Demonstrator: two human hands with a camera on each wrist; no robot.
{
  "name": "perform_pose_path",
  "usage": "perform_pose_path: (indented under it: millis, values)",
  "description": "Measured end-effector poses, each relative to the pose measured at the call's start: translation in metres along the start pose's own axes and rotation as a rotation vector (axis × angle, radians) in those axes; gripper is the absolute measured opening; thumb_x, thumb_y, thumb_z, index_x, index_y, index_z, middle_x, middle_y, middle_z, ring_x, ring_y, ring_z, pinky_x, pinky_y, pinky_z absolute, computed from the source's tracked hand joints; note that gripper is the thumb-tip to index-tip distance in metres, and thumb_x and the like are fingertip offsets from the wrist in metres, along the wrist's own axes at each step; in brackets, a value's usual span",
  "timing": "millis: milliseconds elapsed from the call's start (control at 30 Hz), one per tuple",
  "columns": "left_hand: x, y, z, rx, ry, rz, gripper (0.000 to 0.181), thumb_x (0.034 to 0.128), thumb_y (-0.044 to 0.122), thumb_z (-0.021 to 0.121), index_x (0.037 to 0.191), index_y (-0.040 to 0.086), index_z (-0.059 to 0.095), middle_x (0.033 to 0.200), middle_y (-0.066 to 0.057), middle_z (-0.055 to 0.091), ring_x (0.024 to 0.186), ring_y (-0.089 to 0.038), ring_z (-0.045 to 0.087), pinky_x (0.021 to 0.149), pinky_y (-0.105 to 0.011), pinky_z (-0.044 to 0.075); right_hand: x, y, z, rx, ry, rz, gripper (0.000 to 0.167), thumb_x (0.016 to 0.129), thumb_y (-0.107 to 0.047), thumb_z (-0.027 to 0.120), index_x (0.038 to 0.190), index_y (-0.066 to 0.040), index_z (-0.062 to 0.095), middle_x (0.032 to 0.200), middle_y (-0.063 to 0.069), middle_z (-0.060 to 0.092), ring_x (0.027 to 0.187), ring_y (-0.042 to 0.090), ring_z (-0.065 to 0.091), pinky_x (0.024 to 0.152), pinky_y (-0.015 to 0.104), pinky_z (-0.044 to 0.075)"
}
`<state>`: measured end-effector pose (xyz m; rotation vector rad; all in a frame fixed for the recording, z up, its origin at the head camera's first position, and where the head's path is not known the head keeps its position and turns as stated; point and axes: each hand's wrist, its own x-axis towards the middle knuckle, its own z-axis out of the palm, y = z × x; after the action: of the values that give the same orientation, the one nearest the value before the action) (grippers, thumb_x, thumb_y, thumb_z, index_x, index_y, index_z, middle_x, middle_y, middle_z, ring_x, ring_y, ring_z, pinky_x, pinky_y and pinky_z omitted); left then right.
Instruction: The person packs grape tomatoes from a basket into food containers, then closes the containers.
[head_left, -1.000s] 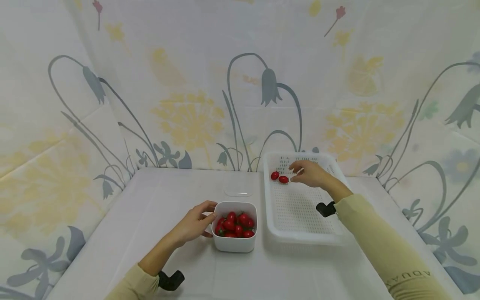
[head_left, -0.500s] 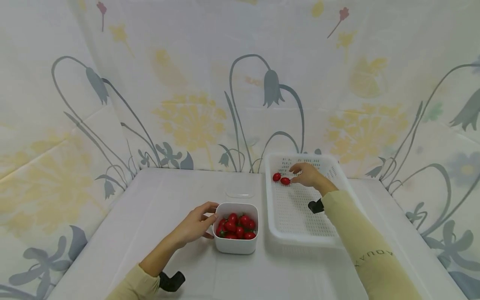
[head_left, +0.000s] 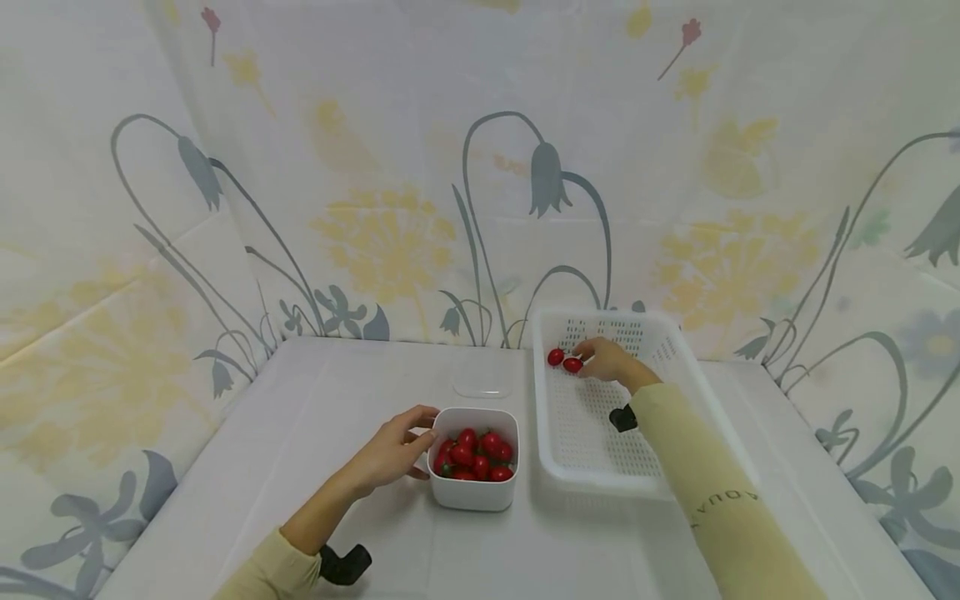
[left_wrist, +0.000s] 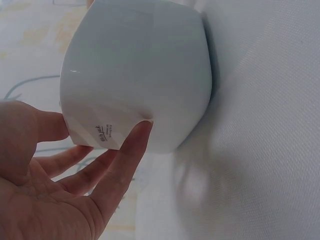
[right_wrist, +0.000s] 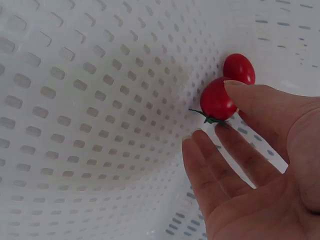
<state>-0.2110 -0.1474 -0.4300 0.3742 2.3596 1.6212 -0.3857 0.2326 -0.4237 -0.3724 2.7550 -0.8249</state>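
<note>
Red cherry tomatoes (head_left: 480, 463) fill a white square container (head_left: 471, 497) left of the basket. My left hand (head_left: 393, 448) rests against its left side; in the left wrist view, the thumb is at the rim and fingertips touch the container wall (left_wrist: 135, 60). My right hand (head_left: 604, 362) reaches down inside a white perforated basket (head_left: 546, 433). Two tomatoes lie there: one with a green stem (right_wrist: 216, 101) and another (right_wrist: 239, 70) beside it. The right thumb overlaps the stemmed one, its other fingers extended close to the stem; firm contact is unclear.
A clear lid-like piece (head_left: 482, 390) lies behind the container. A patterned cloth (head_left: 375, 167) hangs behind the white table (head_left: 315, 392). The basket's raised rim surrounds the right hand.
My right hand has moved lower and slightly left, its fingertips now at the stemmed tomato. The left hand has stayed against the container. The head view has shifted slightly.
</note>
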Motion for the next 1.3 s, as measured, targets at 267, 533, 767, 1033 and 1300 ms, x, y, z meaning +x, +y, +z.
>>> perform_pose_path:
  millis: [267, 533, 767, 1033, 1300]
  values:
    - [0.000, 0.001, 0.001, 0.005, 0.000, -0.006, 0.035, 0.1062, 0.011, 0.053, 0.140, 0.003, 0.052, 0.139, -0.026, 0.054, 0.108, -0.034, 0.065, 0.068, -0.045, 0.065, 0.005, -0.008, 0.009, -0.034, -0.041, -0.029, 0.035, 0.088, -0.007, 0.074, 0.120, 0.006, 0.069, 0.108, 0.022, 0.070, 0.096, 0.031, 0.067, 0.084, 0.042, 0.059]
    - [0.000, 0.000, 0.003, 0.004, -0.003, -0.003, 0.035, 0.1063, 0.011, 0.053, 0.141, 0.003, 0.052, 0.140, -0.026, 0.053, 0.109, -0.035, 0.065, 0.068, -0.044, 0.065, 0.000, -0.013, 0.017, 0.036, -0.109, -0.029, 0.025, 0.089, -0.007, 0.078, 0.108, 0.007, 0.070, 0.091, 0.014, 0.072, 0.075, 0.017, 0.070, 0.073, 0.032, 0.062]
    - [-0.001, -0.001, 0.003, 0.007, -0.004, -0.008, 0.036, 0.1064, 0.012, 0.053, 0.141, 0.003, 0.051, 0.141, -0.026, 0.053, 0.111, -0.035, 0.064, 0.068, -0.044, 0.065, -0.012, -0.024, 0.016, 0.133, -0.152, 0.008, 0.027, 0.093, -0.010, 0.075, 0.112, 0.007, 0.069, 0.094, 0.015, 0.072, 0.085, 0.030, 0.075, 0.079, 0.036, 0.064]
    - [0.000, -0.004, 0.002, 0.005, 0.000, -0.005, 0.037, 0.1065, 0.013, 0.053, 0.142, 0.003, 0.051, 0.142, -0.027, 0.052, 0.111, -0.036, 0.064, 0.068, -0.044, 0.065, -0.026, -0.035, 0.005, 0.284, -0.202, -0.023, 0.028, 0.094, -0.008, 0.072, 0.114, 0.011, 0.066, 0.094, 0.018, 0.074, 0.086, 0.028, 0.076, 0.082, 0.037, 0.063]
    - [0.001, -0.002, 0.000, 0.007, 0.002, -0.009, 0.036, 0.1066, 0.012, 0.053, 0.142, 0.003, 0.050, 0.142, -0.026, 0.052, 0.112, -0.038, 0.064, 0.069, -0.045, 0.065, -0.040, -0.043, -0.003, 0.368, -0.231, -0.058, 0.024, 0.095, -0.006, 0.069, 0.110, 0.012, 0.066, 0.096, 0.019, 0.073, 0.085, 0.025, 0.075, 0.083, 0.036, 0.063]
